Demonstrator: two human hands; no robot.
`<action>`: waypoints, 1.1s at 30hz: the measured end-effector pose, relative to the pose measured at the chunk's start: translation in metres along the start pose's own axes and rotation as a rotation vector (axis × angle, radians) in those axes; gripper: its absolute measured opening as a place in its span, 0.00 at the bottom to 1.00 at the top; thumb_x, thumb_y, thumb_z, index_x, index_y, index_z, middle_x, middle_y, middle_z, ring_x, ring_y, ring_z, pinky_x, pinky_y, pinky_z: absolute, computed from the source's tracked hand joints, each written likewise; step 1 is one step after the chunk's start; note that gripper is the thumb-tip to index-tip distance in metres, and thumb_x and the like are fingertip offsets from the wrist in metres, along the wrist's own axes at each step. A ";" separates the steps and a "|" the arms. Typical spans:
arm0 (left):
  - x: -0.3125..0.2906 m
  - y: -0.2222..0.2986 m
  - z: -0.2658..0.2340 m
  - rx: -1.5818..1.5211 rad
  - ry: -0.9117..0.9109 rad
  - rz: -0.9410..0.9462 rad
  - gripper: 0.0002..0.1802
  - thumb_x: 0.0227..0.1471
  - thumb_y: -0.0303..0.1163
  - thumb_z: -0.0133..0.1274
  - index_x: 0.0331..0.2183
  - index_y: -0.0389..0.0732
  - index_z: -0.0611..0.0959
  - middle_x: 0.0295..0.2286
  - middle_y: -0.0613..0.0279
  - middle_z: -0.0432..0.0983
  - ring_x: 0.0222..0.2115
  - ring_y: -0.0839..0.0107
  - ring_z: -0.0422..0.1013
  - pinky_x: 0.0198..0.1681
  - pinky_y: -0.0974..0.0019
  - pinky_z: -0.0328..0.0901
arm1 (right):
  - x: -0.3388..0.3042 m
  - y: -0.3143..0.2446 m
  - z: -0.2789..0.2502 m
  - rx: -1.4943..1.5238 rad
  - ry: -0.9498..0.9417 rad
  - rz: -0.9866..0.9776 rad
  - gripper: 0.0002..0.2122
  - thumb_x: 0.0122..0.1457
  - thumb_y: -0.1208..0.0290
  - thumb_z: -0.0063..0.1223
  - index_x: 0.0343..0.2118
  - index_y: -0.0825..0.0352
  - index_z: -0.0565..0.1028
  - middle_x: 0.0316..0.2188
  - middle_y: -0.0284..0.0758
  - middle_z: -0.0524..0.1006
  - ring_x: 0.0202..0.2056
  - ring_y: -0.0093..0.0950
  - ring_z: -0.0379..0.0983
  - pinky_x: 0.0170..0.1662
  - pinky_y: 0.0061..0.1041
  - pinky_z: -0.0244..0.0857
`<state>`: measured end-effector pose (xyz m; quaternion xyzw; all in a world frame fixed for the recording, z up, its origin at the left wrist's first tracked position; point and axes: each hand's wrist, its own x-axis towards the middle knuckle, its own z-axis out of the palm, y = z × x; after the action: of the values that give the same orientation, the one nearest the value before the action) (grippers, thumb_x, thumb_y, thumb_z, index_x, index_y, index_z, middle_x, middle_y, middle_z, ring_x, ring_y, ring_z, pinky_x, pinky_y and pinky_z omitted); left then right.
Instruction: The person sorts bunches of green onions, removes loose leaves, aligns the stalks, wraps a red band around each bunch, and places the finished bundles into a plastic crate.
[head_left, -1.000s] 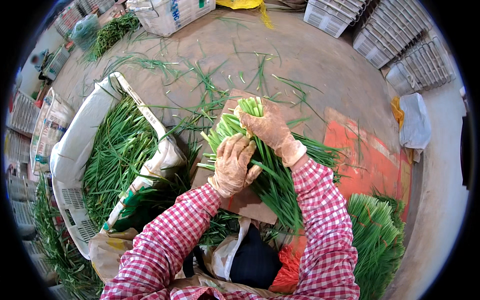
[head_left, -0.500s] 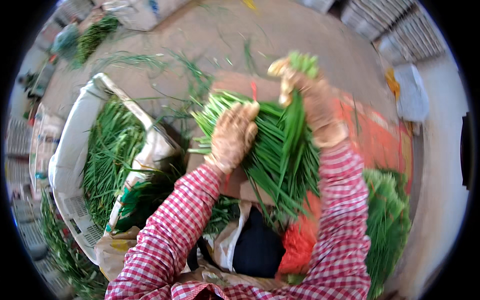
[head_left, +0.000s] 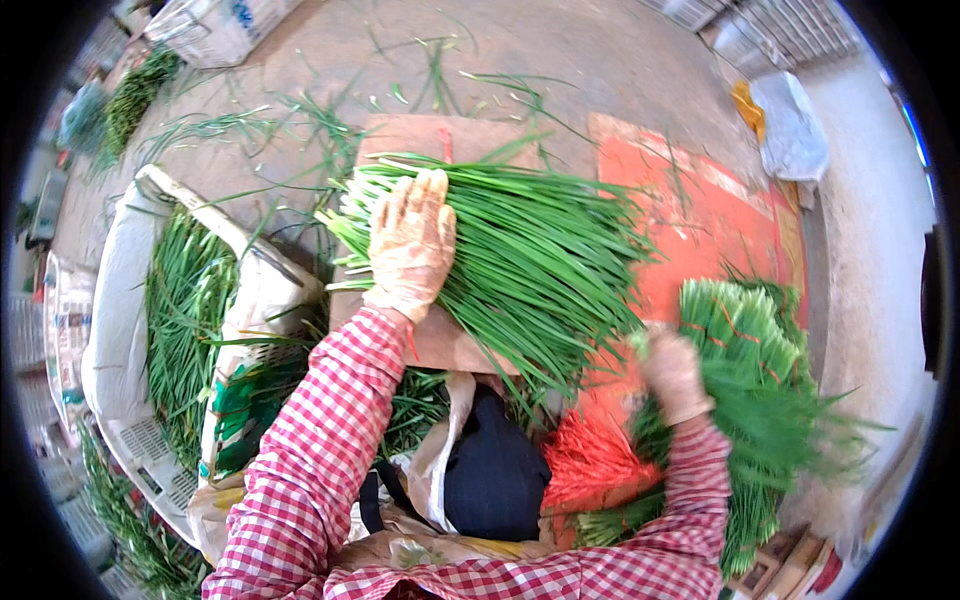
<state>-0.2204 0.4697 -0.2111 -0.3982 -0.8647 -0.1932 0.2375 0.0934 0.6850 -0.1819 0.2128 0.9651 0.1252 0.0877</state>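
Observation:
My left hand [head_left: 412, 235], in a stained, pale glove, lies flat with its fingers straight across the pale-stemmed end of a broad pile of green Chinese chives [head_left: 530, 245]. The pile rests on a brown cardboard sheet [head_left: 455, 345]. Off to the right, my right hand [head_left: 672, 375] is smeared by motion and closed round a small bunch of chives [head_left: 775, 410]. Its pale ends poke out on the hand's left side and its blurred leaves trail to the right. Just beyond that hand are several tied chive bundles [head_left: 740, 320] with red bands.
A white basket [head_left: 125, 310] full of loose chives stands on the left. Red ties [head_left: 595, 460] lie in a heap near my lap, beside an orange-red board [head_left: 690, 240]. Chive scraps litter the floor [head_left: 560, 50], and a white bag [head_left: 790, 125] leans by the right wall.
My right hand has swung down and right from above the pile, carrying the small bunch. My left hand stays on the pile, its fingers now straighter. The whole view has shifted slightly.

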 end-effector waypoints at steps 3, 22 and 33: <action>-0.004 -0.006 -0.006 -0.005 -0.035 -0.056 0.26 0.56 0.35 0.45 0.55 0.40 0.66 0.50 0.58 0.67 0.50 0.62 0.64 0.55 0.59 0.54 | -0.043 -0.059 0.154 0.081 -0.299 0.019 0.04 0.53 0.69 0.51 0.32 0.56 0.76 0.19 0.32 0.75 0.20 0.28 0.75 0.23 0.30 0.68; 0.025 0.008 -0.005 -0.125 -0.029 -0.130 0.39 0.49 0.33 0.52 0.59 0.35 0.56 0.34 0.54 0.70 0.37 0.59 0.67 0.44 0.58 0.61 | 0.189 -0.103 -0.137 0.561 0.468 -0.348 0.17 0.60 0.66 0.45 0.50 0.64 0.68 0.42 0.36 0.75 0.44 0.33 0.72 0.52 0.37 0.61; 0.031 -0.005 -0.003 -0.063 -0.232 0.006 0.30 0.51 0.37 0.45 0.56 0.38 0.64 0.51 0.53 0.65 0.54 0.59 0.60 0.57 0.53 0.52 | 0.237 -0.153 -0.051 0.730 0.206 -0.545 0.14 0.59 0.65 0.41 0.42 0.64 0.75 0.32 0.45 0.77 0.36 0.43 0.73 0.43 0.39 0.66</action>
<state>-0.2410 0.4840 -0.1922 -0.4277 -0.8786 -0.1724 0.1239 -0.1891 0.6428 -0.2034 -0.0452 0.9704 -0.2297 -0.0595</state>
